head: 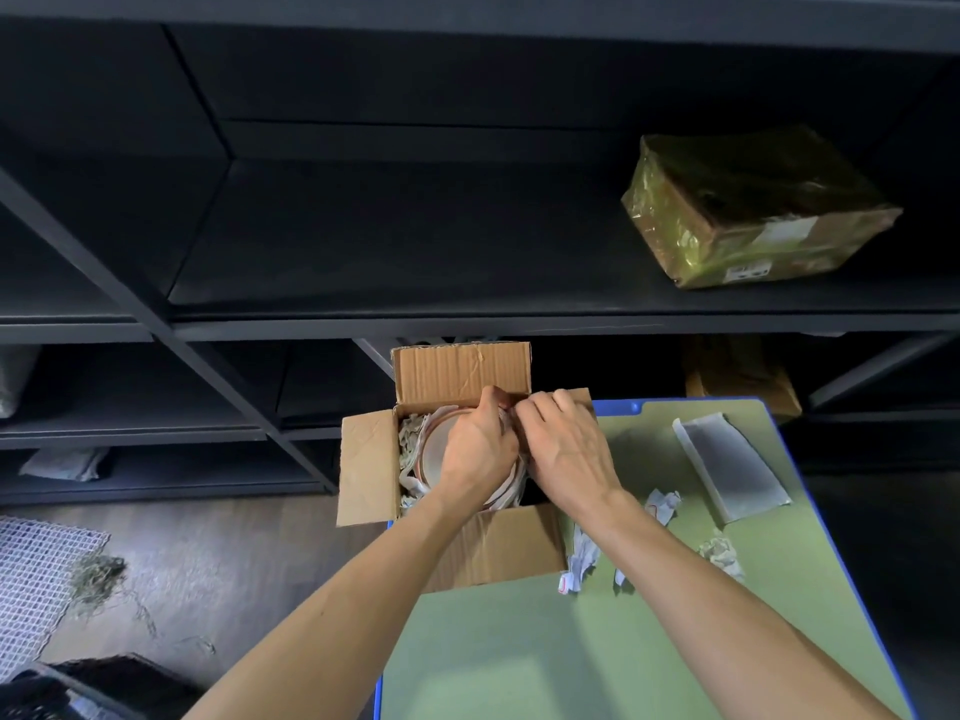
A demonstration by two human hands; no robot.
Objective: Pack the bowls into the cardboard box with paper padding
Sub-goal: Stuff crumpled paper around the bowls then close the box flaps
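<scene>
Dark metal shelving (322, 241) fills the background, with 1 plastic-wrapped parcel (753, 210) sitting on a shelf at the right. Below it, a green table (571, 657) with a blue edge carries the open cardboard box (366, 470) at its far left corner, all 4 flaps folded outward.

Inside the box lie the bowls (434, 449), pale with a reddish rim, nested together. Shredded paper padding (410, 433) is packed between them and the left wall.

Both bare forearms reach forward from the lower edge and meet over the box. The left hand (478, 449) lies palm down across the bowls, its fingers curled over their far rim and gripping it. The right hand (566, 444) sits just beside it, knuckles up, with fingers bent down at the far right edge of the bowls and touching the left fingertips. Whether they pinch paper or the rim, I cannot tell.

On the table to the right of the box lie 3 crumpled paper scraps (579, 561) and, farther off, a flat grey sheet (727, 465).
</scene>
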